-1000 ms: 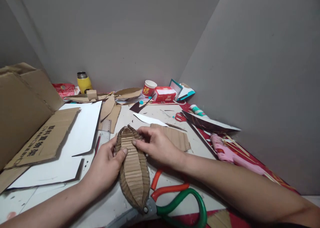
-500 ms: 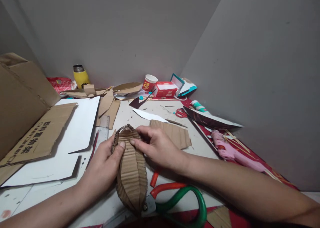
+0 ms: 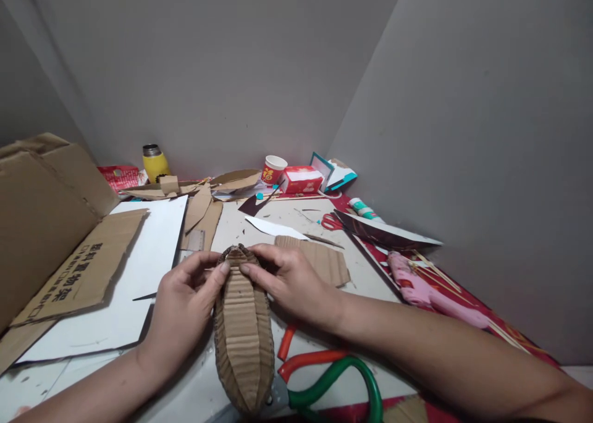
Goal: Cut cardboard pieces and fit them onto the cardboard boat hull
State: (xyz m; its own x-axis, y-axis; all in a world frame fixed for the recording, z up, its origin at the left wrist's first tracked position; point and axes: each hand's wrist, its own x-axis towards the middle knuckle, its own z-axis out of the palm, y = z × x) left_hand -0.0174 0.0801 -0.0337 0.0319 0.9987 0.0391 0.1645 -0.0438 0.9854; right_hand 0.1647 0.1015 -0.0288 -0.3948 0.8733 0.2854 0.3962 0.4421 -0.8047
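Note:
A boat-shaped piece of corrugated cardboard (image 3: pixel 243 336) with raised side strips is held upright at its far end between both hands. My left hand (image 3: pixel 189 299) is closed on its far left edge, thumb on the inner face. On the far right edge, my right hand (image 3: pixel 291 275) pinches with the thumb inside and fingers behind. Large scissors (image 3: pixel 333 373) with green and orange handles lie under and right of the cardboard piece, their blades mostly hidden. Behind my right hand is a flat cardboard piece (image 3: pixel 319 259).
A cardboard box (image 3: pixel 46 207) and white sheets (image 3: pixel 157 238) fill the left side. A yellow bottle (image 3: pixel 156 165), paper cup (image 3: pixel 273 170) and red tissue pack (image 3: pixel 302 180) stand at the back. Red scissors (image 3: pixel 330 221) and a pink glue gun (image 3: pixel 426 287) lie right.
My left fingers have shifted up to the far tip, and the left side strip now sits along the cardboard's edge. The camera view has tilted slightly upward.

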